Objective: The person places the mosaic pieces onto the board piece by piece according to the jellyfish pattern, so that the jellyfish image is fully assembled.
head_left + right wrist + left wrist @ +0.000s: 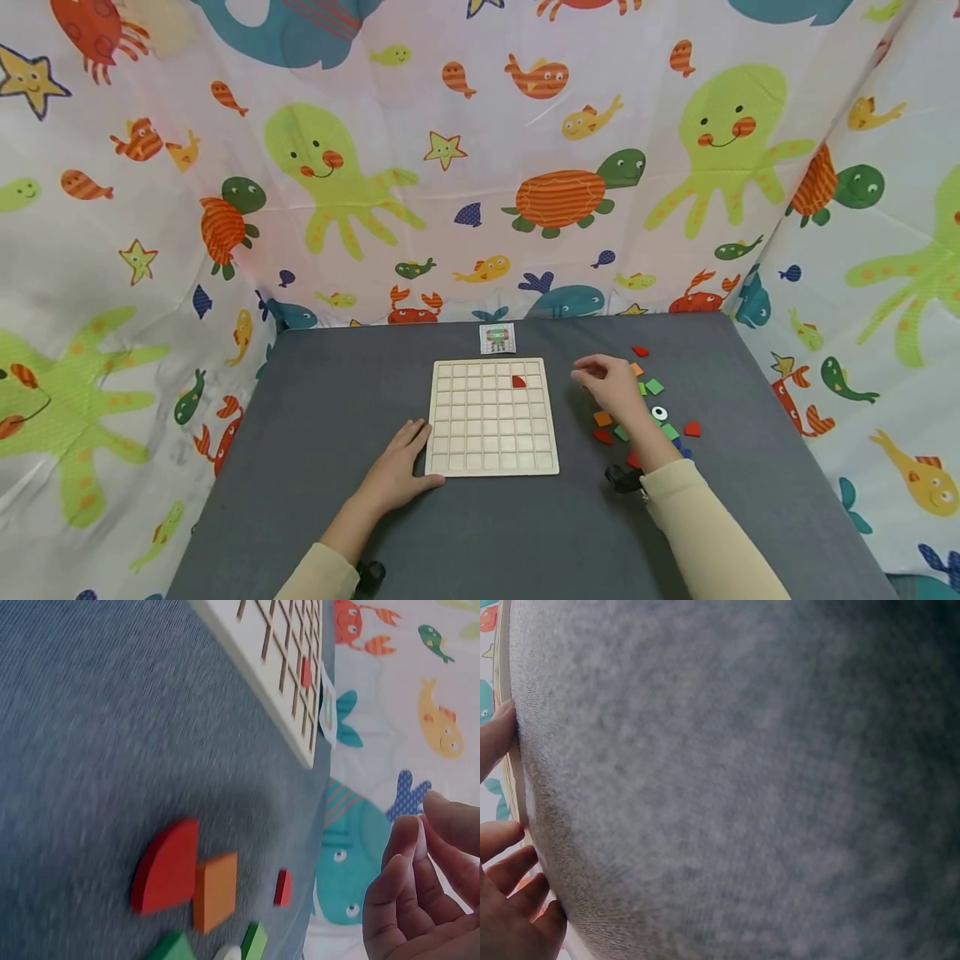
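Note:
A pale wooden grid board (491,425) lies on the grey table, a red quarter-circle piece (518,382) in one of its upper right cells. My left hand (397,471) rests at the board's lower left corner, fingers along the left side and thumb at the near edge. Those fingers (514,866) show along the rim in the left wrist view. Right of the board, my right hand (609,385) is raised over the table. Its fingers (405,892) are bent toward the thumb; I cannot tell whether a small piece is between the tips.
Loose pieces lie under and around the right forearm: an orange square (603,419), a green square (655,387), a white ring (659,413), red pieces (693,428) and several others. A small printed card (497,338) lies beyond the board. A sea-animal curtain (465,192) hangs behind the table.

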{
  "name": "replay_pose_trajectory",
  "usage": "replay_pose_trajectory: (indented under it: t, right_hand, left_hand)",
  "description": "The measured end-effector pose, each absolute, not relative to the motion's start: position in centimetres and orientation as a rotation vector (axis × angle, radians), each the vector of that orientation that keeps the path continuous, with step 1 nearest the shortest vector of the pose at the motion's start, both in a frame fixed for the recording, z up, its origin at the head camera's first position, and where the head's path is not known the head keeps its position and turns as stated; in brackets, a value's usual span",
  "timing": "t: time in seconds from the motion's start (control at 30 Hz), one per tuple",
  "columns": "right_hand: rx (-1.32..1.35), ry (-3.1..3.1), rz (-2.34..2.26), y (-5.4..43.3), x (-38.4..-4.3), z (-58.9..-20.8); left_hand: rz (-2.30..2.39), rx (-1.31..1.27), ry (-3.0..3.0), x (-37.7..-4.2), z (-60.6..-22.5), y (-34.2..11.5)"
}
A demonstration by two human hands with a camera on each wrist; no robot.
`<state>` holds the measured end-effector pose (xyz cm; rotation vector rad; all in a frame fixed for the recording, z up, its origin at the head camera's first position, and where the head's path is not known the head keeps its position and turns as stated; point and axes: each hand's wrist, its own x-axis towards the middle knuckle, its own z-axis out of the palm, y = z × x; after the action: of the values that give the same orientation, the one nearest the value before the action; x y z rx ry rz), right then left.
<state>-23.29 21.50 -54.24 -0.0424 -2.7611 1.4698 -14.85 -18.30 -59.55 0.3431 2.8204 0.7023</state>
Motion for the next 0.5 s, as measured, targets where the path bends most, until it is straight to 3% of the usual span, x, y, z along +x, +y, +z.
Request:
replay_pose_trajectory:
  t: [0.5]
  right_hand:
    - [-0.097,-2.778,1.337,26.4,-22.3,-54.1]
  left_hand:
    - [0.713,0.343,2.825,-14.6,-59.3,-18.3]
